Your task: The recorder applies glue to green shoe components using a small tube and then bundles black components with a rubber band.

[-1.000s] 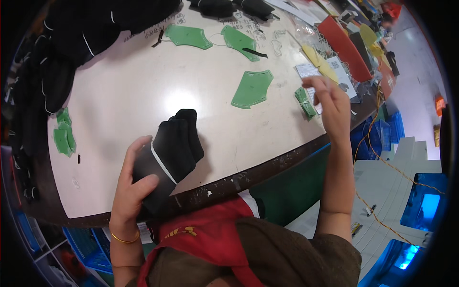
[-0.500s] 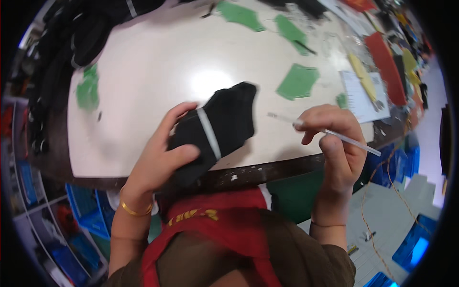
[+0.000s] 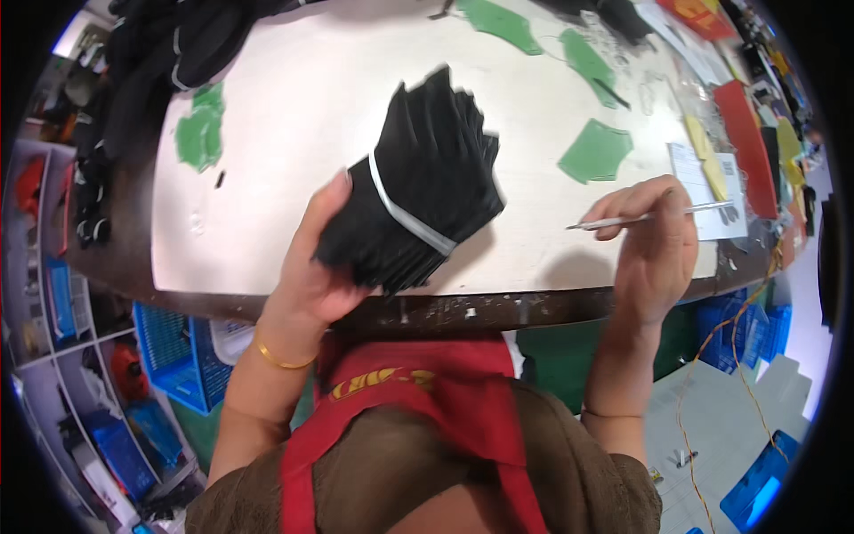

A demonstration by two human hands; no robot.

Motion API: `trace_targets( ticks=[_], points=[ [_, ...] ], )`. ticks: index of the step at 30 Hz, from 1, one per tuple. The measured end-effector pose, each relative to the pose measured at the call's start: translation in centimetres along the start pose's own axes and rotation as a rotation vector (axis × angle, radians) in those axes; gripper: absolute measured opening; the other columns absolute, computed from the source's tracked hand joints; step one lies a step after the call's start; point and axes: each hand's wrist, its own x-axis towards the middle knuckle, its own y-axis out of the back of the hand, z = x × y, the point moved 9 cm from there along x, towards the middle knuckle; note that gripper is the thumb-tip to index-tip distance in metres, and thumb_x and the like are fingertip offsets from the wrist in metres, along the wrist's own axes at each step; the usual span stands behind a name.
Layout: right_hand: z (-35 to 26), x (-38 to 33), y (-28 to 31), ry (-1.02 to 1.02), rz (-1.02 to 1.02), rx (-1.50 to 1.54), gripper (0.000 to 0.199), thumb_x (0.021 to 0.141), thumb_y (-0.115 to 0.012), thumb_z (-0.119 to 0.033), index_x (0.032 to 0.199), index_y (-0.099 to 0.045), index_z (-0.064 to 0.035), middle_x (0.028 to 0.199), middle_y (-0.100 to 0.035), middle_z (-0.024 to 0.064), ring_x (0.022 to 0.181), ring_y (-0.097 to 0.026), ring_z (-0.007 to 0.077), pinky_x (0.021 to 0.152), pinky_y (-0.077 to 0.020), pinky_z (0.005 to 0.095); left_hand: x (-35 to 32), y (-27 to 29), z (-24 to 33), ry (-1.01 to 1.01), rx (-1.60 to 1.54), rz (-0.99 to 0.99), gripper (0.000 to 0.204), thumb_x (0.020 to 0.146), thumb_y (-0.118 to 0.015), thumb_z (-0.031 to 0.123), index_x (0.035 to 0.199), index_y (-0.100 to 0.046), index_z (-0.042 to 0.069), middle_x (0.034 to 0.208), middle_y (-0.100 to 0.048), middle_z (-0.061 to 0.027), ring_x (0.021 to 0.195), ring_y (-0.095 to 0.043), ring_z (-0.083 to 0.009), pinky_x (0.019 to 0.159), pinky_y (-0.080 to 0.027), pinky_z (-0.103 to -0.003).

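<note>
My left hand (image 3: 307, 258) is closed around the lower left of a thick bundle of black fabric pieces (image 3: 436, 147), held up over the white tabletop. A white band (image 3: 400, 214) wraps the bundle, and its many layered edges fan out at the top and right. To the right, my right hand (image 3: 656, 240) pinches a slim pen (image 3: 623, 221) between thumb and fingers. The pen lies nearly level, its dark tip aimed left at the bundle but apart from it.
Green cut pieces lie at the right (image 3: 596, 151), far right (image 3: 587, 67), far side (image 3: 500, 25) and left (image 3: 199, 133) of the table (image 3: 276, 133). More black bundles (image 3: 209, 40) pile up far left. Papers (image 3: 685, 169) and a red folder (image 3: 745, 147) lie right. A blue basket (image 3: 169, 351) stands below left.
The black bundle has been raised and turned, so its layered edges now show instead of one flat face. The pen has swung from a downward-right slant to nearly level.
</note>
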Motion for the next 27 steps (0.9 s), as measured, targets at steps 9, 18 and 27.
trace_targets(
  ticks=[9, 18, 27],
  points=[
    [2.2, -0.4, -1.7, -0.086, -0.063, -0.028, 0.031, 0.112, -0.043, -0.022, 0.103, -0.062, 0.0016, 0.089, -0.071, 0.0134, 0.081, -0.07, 0.0177, 0.072, -0.0515, 0.0274, 1.2, 0.2, 0.7, -0.145, 0.161, 0.04, 0.064, 0.104, -0.054, 0.053, 0.145, -0.05, 0.004, 0.133, -0.064, -0.0134, 0.119, -0.066, -0.0227, 0.099, -0.057, -0.039],
    [2.3, -0.6, -3.3, -0.076, -0.087, -0.01, 0.033, 0.111, -0.045, -0.022, 0.1, -0.063, 0.0025, 0.09, -0.071, 0.013, 0.082, -0.069, 0.0171, 0.072, -0.0507, 0.0281, 0.9, 1.0, 1.2, -0.246, 0.508, 0.045, 0.084, 0.101, -0.041, 0.07, 0.155, -0.038, 0.006, 0.146, -0.055, -0.0181, 0.127, -0.062, -0.0323, 0.1, -0.057, -0.049],
    [3.0, -0.4, -6.5, -0.142, -0.151, -0.194, 0.022, 0.102, -0.05, -0.006, 0.108, -0.07, 0.0016, 0.092, -0.07, 0.0104, 0.083, -0.067, 0.0162, 0.073, -0.0534, 0.0307, 0.9, -0.4, 0.5, -0.227, 0.085, -0.149, 0.071, 0.108, -0.036, 0.059, 0.151, -0.043, 0.004, 0.138, -0.063, -0.0156, 0.119, -0.066, -0.0284, 0.099, -0.058, -0.044]
  ],
)
